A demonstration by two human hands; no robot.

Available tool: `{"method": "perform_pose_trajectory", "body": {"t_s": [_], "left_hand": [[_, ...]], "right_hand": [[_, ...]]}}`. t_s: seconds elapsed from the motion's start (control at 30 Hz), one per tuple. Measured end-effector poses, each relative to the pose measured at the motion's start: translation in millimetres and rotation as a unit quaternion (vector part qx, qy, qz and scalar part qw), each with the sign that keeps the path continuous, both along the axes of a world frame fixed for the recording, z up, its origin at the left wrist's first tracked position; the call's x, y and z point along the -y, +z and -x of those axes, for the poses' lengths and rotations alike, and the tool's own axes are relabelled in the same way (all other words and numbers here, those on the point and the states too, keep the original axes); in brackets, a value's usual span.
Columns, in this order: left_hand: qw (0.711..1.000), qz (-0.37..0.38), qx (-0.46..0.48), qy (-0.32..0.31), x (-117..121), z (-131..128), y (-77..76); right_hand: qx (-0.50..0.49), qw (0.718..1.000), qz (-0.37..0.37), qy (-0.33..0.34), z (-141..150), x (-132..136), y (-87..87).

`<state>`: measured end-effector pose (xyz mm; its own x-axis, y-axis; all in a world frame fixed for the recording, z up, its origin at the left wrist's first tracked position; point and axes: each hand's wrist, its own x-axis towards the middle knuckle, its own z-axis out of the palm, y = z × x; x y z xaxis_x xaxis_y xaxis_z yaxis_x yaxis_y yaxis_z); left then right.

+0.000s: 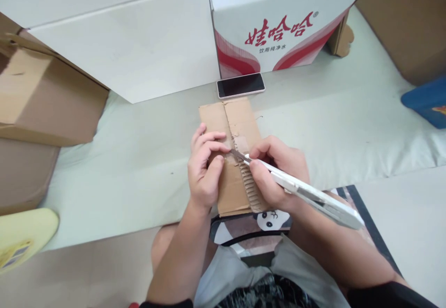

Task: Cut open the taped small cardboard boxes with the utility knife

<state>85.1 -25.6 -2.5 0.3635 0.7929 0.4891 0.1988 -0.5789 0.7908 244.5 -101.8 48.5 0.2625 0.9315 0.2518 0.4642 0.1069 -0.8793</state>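
Note:
A small flat cardboard box point(235, 192) lies on the pale green cloth, its long middle seam torn and showing corrugated ridges. My left hand point(206, 171) holds the box at its left side, fingers curved over the top and thumb resting near the seam. Gripped in my right hand point(278, 171) is a white utility knife point(306, 189), its handle slanting down to the right. The dark blade reaches the tape across the seam, close to my left index fingertip. Some of the box's right side is hidden behind my right hand.
A black-screened phone point(241, 86) lies just beyond the box, before a white-and-red water carton point(278, 29) and a big white box point(132, 43). Brown cartons point(66, 99) stand left, above a yellow bottle point(28, 233). A blue object point(427, 101) sits at right.

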Motion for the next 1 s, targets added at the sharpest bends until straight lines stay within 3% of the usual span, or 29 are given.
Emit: {"method": "perform_pose_trajectory", "body": {"t_s": [0.23, 0.47, 0.57, 0.7, 1.0], "left_hand": [[0.999, -0.021, -0.035, 0.006, 1.8, -0.4, 1.8], [0.973, -0.111, -0.193, -0.068, -4.3, 11.1, 9.2], [0.973, -0.119, -0.185, -0.072, -6.4, 15.3, 6.8], [0.976, -0.120, -0.168, -0.065, -7.2, 18.2, 3.7], [0.967, -0.174, -0.160, -0.090, -5.0, 16.9, 7.8]], "right_hand": [[-0.031, 0.999, -0.002, 0.013, -4.1, 2.9, -0.8], [-0.091, 0.994, -0.049, -0.019, -9.3, 10.2, -22.3], [-0.132, 0.986, -0.101, -0.020, -12.2, 8.4, -27.8], [-0.181, 0.963, -0.179, -0.084, -12.8, 2.5, -23.7], [-0.147, 0.976, -0.129, -0.100, -11.8, 5.5, -15.9]]}}
